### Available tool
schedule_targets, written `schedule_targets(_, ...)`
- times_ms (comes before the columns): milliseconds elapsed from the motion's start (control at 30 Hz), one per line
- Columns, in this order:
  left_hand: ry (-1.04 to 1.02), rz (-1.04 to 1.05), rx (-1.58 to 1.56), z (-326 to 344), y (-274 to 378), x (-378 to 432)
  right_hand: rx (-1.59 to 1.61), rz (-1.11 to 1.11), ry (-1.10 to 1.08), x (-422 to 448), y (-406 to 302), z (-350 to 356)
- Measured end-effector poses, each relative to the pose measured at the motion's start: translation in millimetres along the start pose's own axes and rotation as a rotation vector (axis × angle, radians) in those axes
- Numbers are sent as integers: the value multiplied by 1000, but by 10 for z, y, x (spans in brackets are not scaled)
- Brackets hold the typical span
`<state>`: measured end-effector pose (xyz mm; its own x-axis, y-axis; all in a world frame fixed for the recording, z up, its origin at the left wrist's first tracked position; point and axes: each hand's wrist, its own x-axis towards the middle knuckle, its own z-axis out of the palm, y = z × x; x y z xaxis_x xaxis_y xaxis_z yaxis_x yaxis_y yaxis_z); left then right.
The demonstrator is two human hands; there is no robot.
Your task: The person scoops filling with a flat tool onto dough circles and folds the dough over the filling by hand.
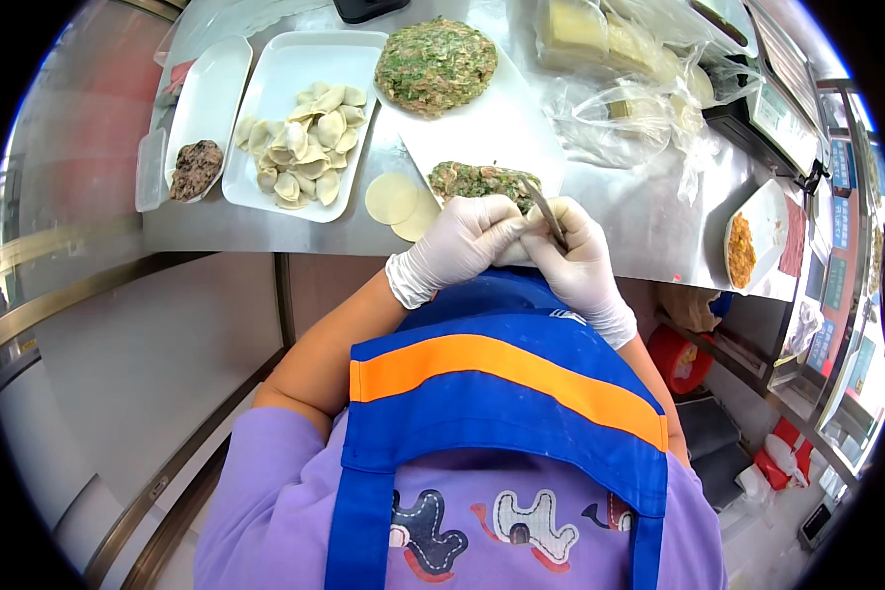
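Both hands wear white gloves and meet at the table's front edge. My left hand [468, 232] pinches a folded dumpling wrapper [514, 255], mostly hidden by the fingers. My right hand [577, 247] presses against the same wrapper and also holds a thin metal filling spatula [541, 209], its blade slanting up to the left. Just beyond the fingers lies a smaller heap of green-flecked minced filling [479, 179] on a white tray [479, 140]. At that tray's far end sits a large mound of filling [436, 66]. Round dumpling wrappers [391, 198] overlap left of my left hand.
A white tray [280, 59] of folded dumplings [306, 144] stands left. Beside it, a narrow tray [210, 88] carries dark minced filling [196, 169]. Bagged wrapper stacks [575, 33] lie at back right, near a scale-like device [782, 122]. Orange filling [741, 251] sits far right.
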<state>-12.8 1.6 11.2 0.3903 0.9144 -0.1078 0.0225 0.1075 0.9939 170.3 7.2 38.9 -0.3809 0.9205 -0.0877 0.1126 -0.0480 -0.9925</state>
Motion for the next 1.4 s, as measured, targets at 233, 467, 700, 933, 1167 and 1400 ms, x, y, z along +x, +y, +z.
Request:
schedule_targets(233, 207, -263, -437, -102, -85, -190, -96, -118, 214, 43, 154, 178)
schedule_targets(467, 413, -45, 116, -139, -37, -295, -208, -231, 182, 76, 164, 347)
schedule_targets(700, 263, -93, -558, -172, 43, -346, 184, -44, 131, 155, 65, 486)
schedule_targets(933, 214, -59, -161, -229, -164, -449, -305, -205, -139, 349, 98, 421)
schedule_targets(1167, 431, -64, 141, -450, -206, -680, -435, -127, -198, 340, 75, 542)
schedule_targets(1400, 1298, 105, -324, -1489, -559, -1030, -298, -46, -44, 309, 314, 390)
